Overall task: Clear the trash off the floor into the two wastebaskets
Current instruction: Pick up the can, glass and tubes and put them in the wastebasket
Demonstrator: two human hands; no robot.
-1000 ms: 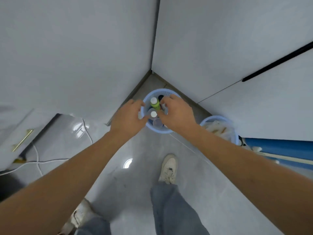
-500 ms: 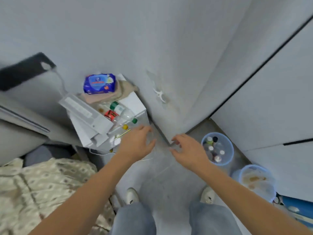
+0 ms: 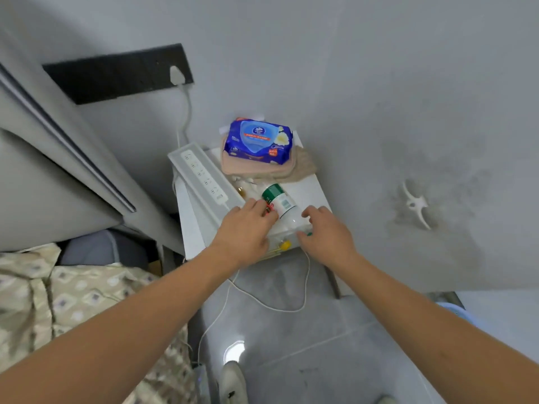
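A clear plastic bottle (image 3: pixel 280 204) with a green and white label lies on the white bedside table (image 3: pixel 312 188). My left hand (image 3: pixel 248 225) reaches over the table's front, its fingertips on a red-labelled item (image 3: pixel 267 210) beside that bottle. To the right, my right hand (image 3: pixel 325 234) touches the bottle's clear lower part with loosely bent fingers; a green cap (image 3: pixel 309 234) shows under it. Below the hands a yellow cap (image 3: pixel 285 244) peeks out. Only a sliver of one blue wastebasket rim (image 3: pixel 455 309) shows at the right.
On the table sit a white power strip (image 3: pixel 204 176) and a blue wipes pack (image 3: pixel 259 141) on beige cloth. White cables (image 3: pixel 291 308) trail over the grey floor. A bed with a patterned quilt (image 3: pixel 73 301) fills the left. My shoe (image 3: pixel 233 380) is at the bottom.
My view swung left from the two wastebaskets in the corner to the bedside table. Both hands left the basket of bottles and came forward onto the bottles on the table.
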